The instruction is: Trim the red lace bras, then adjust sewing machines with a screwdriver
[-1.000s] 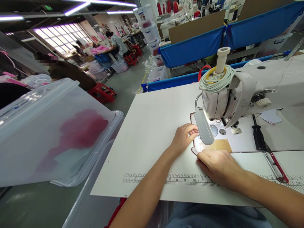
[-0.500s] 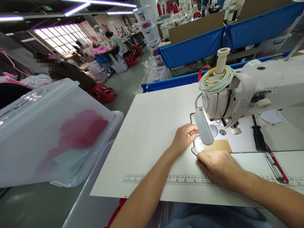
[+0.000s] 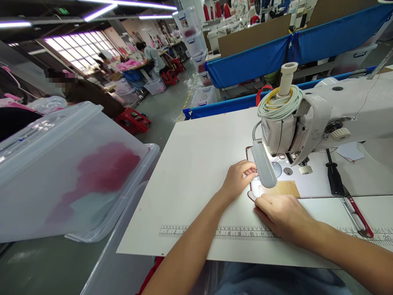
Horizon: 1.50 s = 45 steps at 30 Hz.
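Sewing machine (image 3: 353,106) is standing at the right of the white worktop (image 3: 184,164), its head overhanging the pale machine bed (image 3: 316,180). Beside the small grey lamp (image 3: 264,166), the left hand (image 3: 238,179) is reaching over the bed's left edge, thumb and fingertips bunching close together — whether they are pinching anything cannot be told. Nearer the wearer, the right hand (image 3: 284,215) is resting by the bed's front left corner with fingers curling under; its grip is facing away, so what it may be holding cannot be told. A tan patch (image 3: 285,188) is lying on the bed just beyond that hand. Farther right, a black-handled screwdriver (image 3: 334,178) and red-and-silver thread snips (image 3: 362,217) are lying together, while a printed ruler scale (image 3: 230,232) is running along the worktop's near side — partly passing beneath both arms.
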Available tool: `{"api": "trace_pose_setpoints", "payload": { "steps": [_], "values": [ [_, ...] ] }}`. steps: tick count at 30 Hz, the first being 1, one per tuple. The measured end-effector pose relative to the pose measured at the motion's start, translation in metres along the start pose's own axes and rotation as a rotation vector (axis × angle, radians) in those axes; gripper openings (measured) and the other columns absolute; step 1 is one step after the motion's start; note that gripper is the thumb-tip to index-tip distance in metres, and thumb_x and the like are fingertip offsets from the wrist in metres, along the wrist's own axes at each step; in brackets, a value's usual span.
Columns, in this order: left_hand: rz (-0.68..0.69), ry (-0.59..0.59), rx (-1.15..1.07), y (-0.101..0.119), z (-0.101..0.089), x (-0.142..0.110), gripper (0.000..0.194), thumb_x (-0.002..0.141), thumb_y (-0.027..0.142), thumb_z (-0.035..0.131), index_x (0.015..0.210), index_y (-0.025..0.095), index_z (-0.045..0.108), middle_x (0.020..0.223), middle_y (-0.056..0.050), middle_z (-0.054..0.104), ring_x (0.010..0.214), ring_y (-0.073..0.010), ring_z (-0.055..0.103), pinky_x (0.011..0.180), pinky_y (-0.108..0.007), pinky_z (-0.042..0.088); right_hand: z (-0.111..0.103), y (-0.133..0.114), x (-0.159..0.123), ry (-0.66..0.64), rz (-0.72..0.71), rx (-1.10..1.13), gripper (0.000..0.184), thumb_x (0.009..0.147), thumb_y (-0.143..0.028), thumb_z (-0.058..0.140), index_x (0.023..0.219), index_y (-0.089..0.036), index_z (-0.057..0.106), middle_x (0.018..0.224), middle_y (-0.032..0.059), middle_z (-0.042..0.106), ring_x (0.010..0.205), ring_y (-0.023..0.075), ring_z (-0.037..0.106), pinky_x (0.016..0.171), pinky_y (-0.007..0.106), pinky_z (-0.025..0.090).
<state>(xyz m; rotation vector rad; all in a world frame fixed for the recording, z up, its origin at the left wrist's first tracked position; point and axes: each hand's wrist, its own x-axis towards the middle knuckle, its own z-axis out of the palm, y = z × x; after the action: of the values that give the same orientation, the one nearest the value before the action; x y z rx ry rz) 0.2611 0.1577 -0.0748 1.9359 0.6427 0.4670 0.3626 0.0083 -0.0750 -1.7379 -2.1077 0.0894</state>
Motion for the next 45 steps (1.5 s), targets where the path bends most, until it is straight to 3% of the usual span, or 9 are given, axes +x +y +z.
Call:
{"api": "trace_pose_setpoints", "payload": {
  "steps": [15,20,22,25,28,32,38,41,45],
  "values": [
    [0.001,0.009,-0.014,-0.002,0.000,0.001,0.012,0.078,0.010,0.061,0.081,0.019,0.068,0.085,-0.002,0.065,0.075,-0.0136,0.059,0.073,-0.027,0.052,0.002,0.000,-0.001,0.004,0.005,-0.003,0.028,0.097,-0.019,0.038,0.072,-0.020,0.049,0.061,-0.0011,0.053,0.048,0.0139,0.036,0.047,0.031,0.011],
    [0.020,-0.039,0.018,0.000,-0.004,-0.001,0.017,0.075,0.009,0.060,0.083,0.020,0.069,0.089,-0.003,0.069,0.080,-0.0151,0.062,0.075,-0.027,0.052,-0.001,0.001,0.000,0.053,0.011,0.013,0.032,0.099,-0.021,0.035,0.068,-0.020,0.047,0.057,-0.0018,0.051,0.046,0.0133,0.038,0.046,0.031,0.015],
    [0.018,-0.060,0.023,0.002,-0.005,-0.003,0.017,0.074,0.009,0.061,0.083,0.020,0.070,0.086,-0.002,0.070,0.080,-0.0155,0.063,0.075,-0.028,0.052,-0.002,0.003,0.002,0.116,0.069,0.036,0.034,0.100,-0.025,0.036,0.067,-0.021,0.045,0.055,-0.0021,0.051,0.045,0.0131,0.041,0.047,0.030,0.019],
    [0.012,-0.091,0.014,0.003,-0.006,-0.008,0.013,0.073,0.011,0.061,0.080,0.020,0.069,0.079,-0.001,0.069,0.079,-0.0164,0.065,0.072,-0.028,0.052,-0.006,0.008,0.005,0.177,0.277,0.121,0.031,0.098,-0.040,0.044,0.072,-0.022,0.045,0.053,-0.0026,0.053,0.046,0.0151,0.048,0.049,0.029,0.027],
    [0.016,-0.191,-0.002,0.004,-0.005,-0.014,0.009,0.076,0.015,0.059,0.076,0.019,0.068,0.071,-0.001,0.067,0.074,-0.0167,0.066,0.070,-0.029,0.053,-0.011,0.012,0.009,0.085,0.494,0.259,0.025,0.094,-0.045,0.049,0.085,-0.022,0.046,0.059,-0.0014,0.060,0.051,0.0190,0.056,0.051,0.029,0.035],
    [-0.007,-0.323,-0.072,0.005,-0.002,-0.020,0.014,0.082,0.018,0.054,0.081,0.019,0.068,0.065,0.001,0.065,0.064,-0.0141,0.065,0.067,-0.028,0.052,-0.017,0.013,0.015,-0.075,0.592,0.332,0.013,0.096,-0.034,0.045,0.092,-0.022,0.048,0.073,0.0014,0.068,0.061,0.0199,0.062,0.055,0.030,0.039],
    [0.098,-0.271,0.118,0.007,0.004,-0.022,0.012,0.080,0.016,0.057,0.076,0.020,0.068,0.063,0.002,0.063,0.065,-0.0135,0.058,0.067,-0.028,0.047,-0.034,0.009,0.020,-0.171,0.620,0.277,0.019,0.096,-0.031,0.045,0.081,-0.022,0.051,0.075,0.0016,0.066,0.064,0.0182,0.060,0.057,0.027,0.037],
    [0.203,-0.225,0.214,0.007,0.007,-0.023,0.004,0.079,0.021,0.067,0.075,0.021,0.069,0.074,0.000,0.065,0.075,-0.0158,0.055,0.074,-0.030,0.045,-0.046,0.008,0.017,-0.234,0.590,0.250,0.022,0.095,-0.030,0.046,0.075,-0.022,0.049,0.074,0.0021,0.064,0.064,0.0176,0.057,0.056,0.027,0.033],
    [0.253,-0.181,0.233,0.005,0.011,-0.026,0.008,0.080,0.027,0.072,0.076,0.021,0.067,0.084,-0.002,0.066,0.083,-0.0175,0.055,0.076,-0.030,0.044,-0.052,0.008,0.011,-0.307,0.540,0.228,0.028,0.094,-0.028,0.043,0.068,-0.021,0.050,0.069,0.0004,0.061,0.064,0.0166,0.054,0.055,0.027,0.030]
  ]
}}
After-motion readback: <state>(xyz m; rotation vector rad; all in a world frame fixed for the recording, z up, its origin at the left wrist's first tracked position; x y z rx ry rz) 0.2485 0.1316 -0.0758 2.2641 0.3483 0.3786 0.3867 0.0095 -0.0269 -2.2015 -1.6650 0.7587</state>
